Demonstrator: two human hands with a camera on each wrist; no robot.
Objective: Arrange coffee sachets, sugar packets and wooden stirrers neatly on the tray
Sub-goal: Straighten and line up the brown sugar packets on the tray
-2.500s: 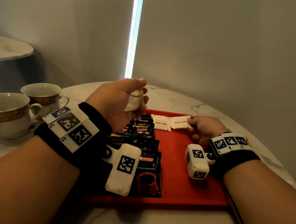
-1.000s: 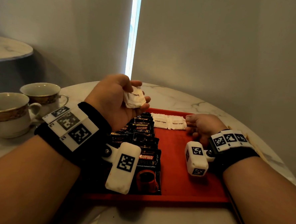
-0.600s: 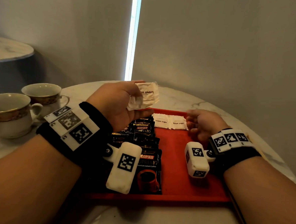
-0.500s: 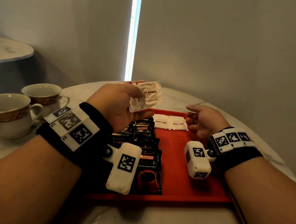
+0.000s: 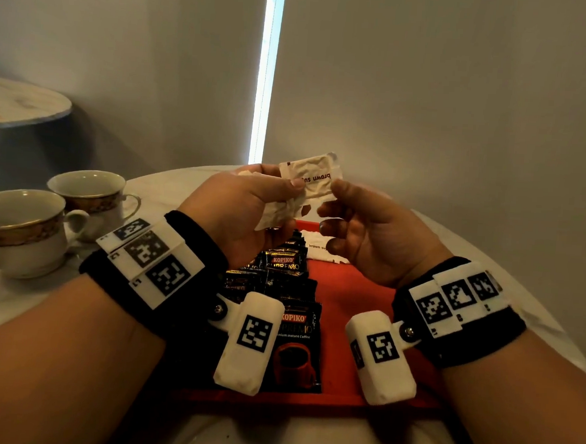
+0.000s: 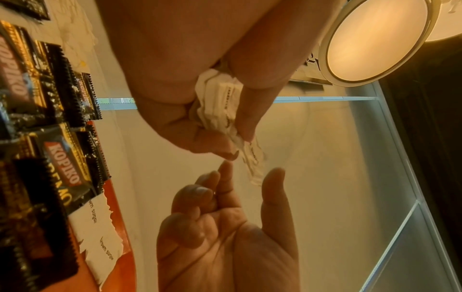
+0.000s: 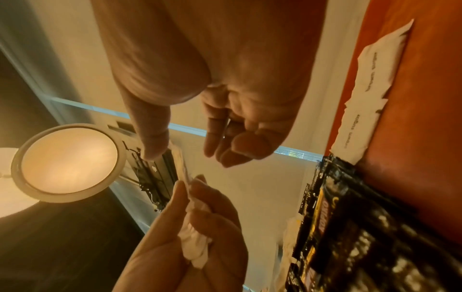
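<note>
My left hand grips a crumpled bunch of white brown-sugar packets above the red tray. Its thumb has one packet fanned up out of the bunch. My right hand is raised beside it, fingers loosely spread, thumb at that packet's right edge. In the left wrist view the packet's end hangs between the right thumb and forefinger without a clear pinch. A row of black coffee sachets lies overlapped down the tray's left side. Two sugar packets lie at its far edge. No stirrers show.
Two gold-rimmed white cups stand on the marble table left of the tray. A second round table is at the far left. A grey wall stands close behind. The tray's right half is bare red.
My right hand has lifted off the tray's far edge and come up to the left hand. The left thumb has pushed one packet up out of the bunch.
</note>
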